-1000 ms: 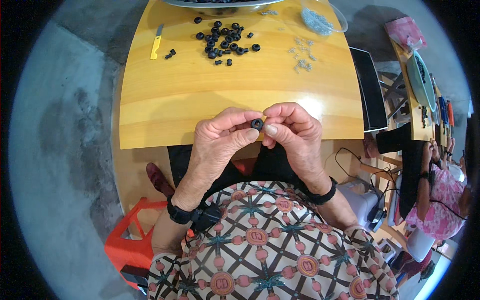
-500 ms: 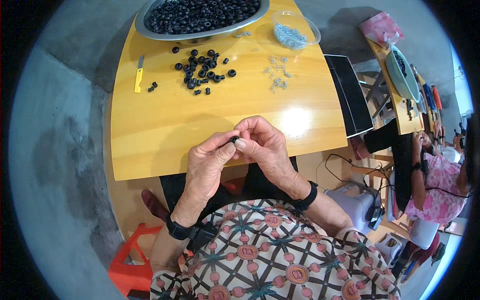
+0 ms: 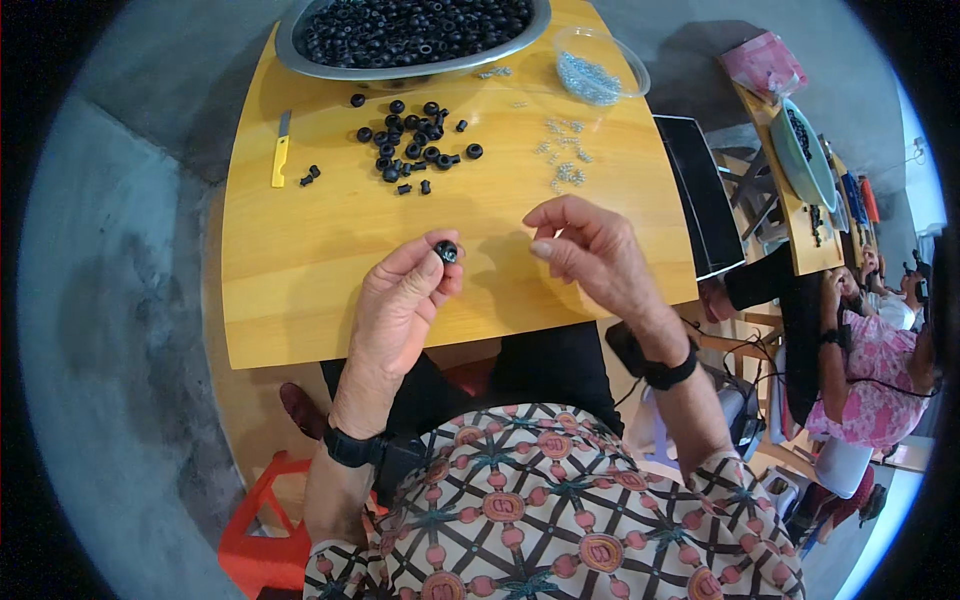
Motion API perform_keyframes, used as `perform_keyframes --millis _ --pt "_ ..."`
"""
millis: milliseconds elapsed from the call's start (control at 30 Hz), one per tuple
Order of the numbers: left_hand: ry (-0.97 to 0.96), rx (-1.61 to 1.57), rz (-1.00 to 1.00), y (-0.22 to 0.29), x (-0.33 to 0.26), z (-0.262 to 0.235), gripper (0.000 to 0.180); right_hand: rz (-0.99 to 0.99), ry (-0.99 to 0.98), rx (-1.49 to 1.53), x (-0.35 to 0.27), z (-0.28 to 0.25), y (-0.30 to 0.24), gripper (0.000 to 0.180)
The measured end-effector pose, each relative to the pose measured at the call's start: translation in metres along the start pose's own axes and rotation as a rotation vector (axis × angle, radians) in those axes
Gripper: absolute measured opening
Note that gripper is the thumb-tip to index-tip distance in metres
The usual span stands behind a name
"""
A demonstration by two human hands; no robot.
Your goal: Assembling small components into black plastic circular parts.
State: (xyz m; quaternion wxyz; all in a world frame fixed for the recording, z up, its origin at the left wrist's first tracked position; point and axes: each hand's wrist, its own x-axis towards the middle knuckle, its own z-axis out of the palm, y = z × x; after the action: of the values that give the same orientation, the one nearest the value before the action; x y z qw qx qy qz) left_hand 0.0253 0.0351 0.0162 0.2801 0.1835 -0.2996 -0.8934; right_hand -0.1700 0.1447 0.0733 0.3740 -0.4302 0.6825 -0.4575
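Between the thumb and fingers of my left hand (image 3: pixel 395 295) is a round black bead-like piece (image 3: pixel 446 252), its open end facing up with something shiny inside. My right hand (image 3: pixel 595 250) hovers over the table to the right, apart from the piece. Its thumb and index finger are separated and the other fingers are curled, with nothing visible in them. Beyond my hands lies a loose group of round black pieces (image 3: pixel 413 150) and small spool-shaped ones. Small silvery metal pieces (image 3: pixel 568 176), too tiny to make out exactly, are scattered beyond my right hand.
At the table's far edge stands a metal basin (image 3: pixel 420 72) full of black pieces. Beside it a clear plastic bowl (image 3: pixel 640 80) holds silvery bits. A yellow-handled knife (image 3: pixel 280 160) lies on the left. Off to the right, a person (image 3: pixel 865 380) sits near another table with a green basin (image 3: pixel 815 165).
My hands have separated: the right has let go of the black piece and moved right. My left hand has shifted slightly left and up, still holding the piece.
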Motion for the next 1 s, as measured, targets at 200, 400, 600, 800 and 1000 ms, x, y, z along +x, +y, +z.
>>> perform_keyframes --millis 200,400,600,800,1000 --pt "-0.03 -0.026 0.082 0.007 0.019 -0.011 0.027 -0.398 0.202 -0.739 0.026 -0.025 -0.006 0.015" --pt "-0.031 -0.009 0.081 0.004 0.02 -0.011 0.027 -0.23 0.258 -0.725 0.024 -0.055 0.008 0.011" --pt "-0.057 0.026 0.068 0.004 0.02 -0.014 0.028 -0.258 0.251 -0.722 0.031 -0.035 0.023 0.01" --pt "-0.054 0.025 0.055 0.003 0.017 -0.013 0.028 -0.309 0.263 -0.89 0.047 -0.029 0.03 0.009" --pt "-0.019 0.031 0.05 0.003 0.017 -0.01 0.029 -0.277 0.244 -0.903 0.048 -0.023 0.035 0.007"
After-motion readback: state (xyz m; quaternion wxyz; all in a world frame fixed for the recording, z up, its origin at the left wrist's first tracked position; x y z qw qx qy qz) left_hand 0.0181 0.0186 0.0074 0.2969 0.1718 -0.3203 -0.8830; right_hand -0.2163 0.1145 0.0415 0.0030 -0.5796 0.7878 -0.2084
